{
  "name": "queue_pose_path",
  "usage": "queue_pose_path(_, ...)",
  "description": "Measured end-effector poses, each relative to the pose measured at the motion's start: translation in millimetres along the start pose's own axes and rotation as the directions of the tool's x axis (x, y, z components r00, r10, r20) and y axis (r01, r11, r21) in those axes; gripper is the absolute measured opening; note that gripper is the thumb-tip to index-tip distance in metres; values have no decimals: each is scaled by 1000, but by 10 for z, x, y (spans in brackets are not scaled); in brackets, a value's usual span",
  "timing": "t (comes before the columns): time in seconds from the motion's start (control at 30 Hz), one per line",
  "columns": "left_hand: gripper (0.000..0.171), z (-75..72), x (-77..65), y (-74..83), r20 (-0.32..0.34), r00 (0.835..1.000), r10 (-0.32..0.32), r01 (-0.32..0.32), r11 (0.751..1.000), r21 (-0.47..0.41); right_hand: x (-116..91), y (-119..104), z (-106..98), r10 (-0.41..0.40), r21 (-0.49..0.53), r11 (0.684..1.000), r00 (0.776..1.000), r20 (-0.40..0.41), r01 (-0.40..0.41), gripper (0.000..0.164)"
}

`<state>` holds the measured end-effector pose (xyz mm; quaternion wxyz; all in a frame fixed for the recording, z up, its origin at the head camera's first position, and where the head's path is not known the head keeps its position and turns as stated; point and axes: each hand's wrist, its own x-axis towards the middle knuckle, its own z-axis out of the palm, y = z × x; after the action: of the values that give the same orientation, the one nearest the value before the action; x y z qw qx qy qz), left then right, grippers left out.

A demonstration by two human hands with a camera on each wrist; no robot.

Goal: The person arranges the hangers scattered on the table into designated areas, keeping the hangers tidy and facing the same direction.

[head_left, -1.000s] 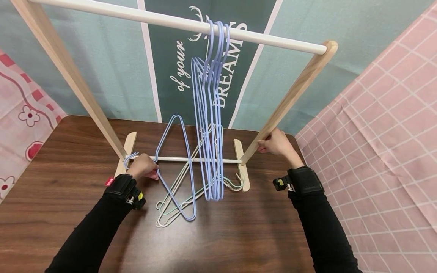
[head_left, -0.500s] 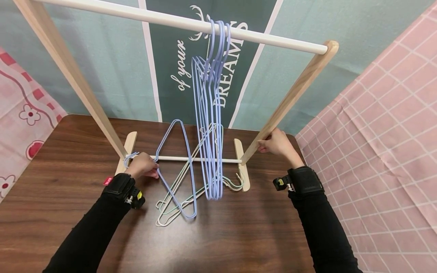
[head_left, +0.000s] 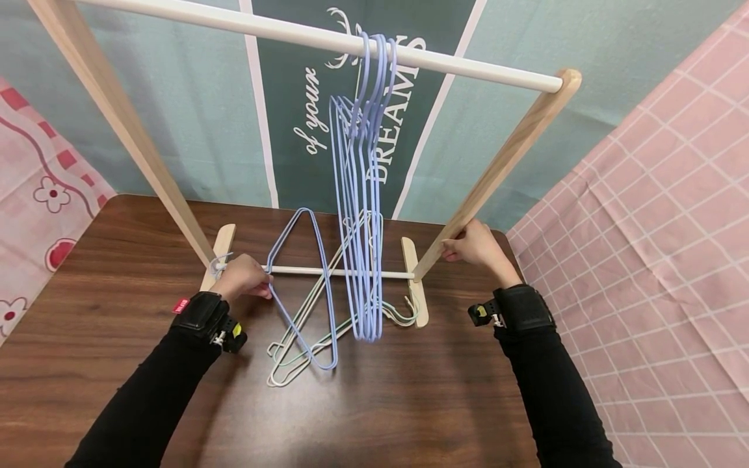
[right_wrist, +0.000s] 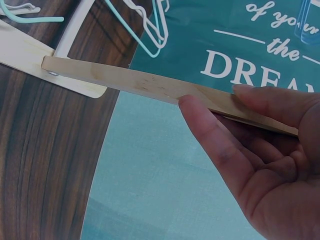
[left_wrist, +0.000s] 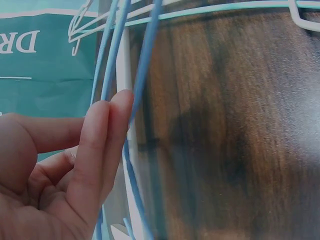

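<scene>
Blue hangers point(left_wrist: 147, 52), thin & triangular, in pinch of L fingers point(left_wrist: 89, 155); R fingers point(right_wrist: 217, 137) round wooden post point(right_wrist: 135, 80)

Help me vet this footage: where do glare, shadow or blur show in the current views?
Head: pale glare on the front of the table, soft shadow beside the left sleeve; left wrist: glare at the right edge, a blue hanger looks soft; right wrist: wooden upright crisper, no strong glare.
</scene>
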<state>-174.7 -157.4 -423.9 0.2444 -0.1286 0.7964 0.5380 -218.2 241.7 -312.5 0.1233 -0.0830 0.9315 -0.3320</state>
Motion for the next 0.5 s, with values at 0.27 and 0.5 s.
queue_pose_path(0.27,19,-14,-25,76,-3,1000,20,-20,999,-35,1,5,2,4,4,1000,1000,-3,-4,27)
queue_pose_path(0.5,15,-29,-46,136,-22,999,41,-42,997,-57,4,6,-2,12,0,1000,1000,-2,-12,28)
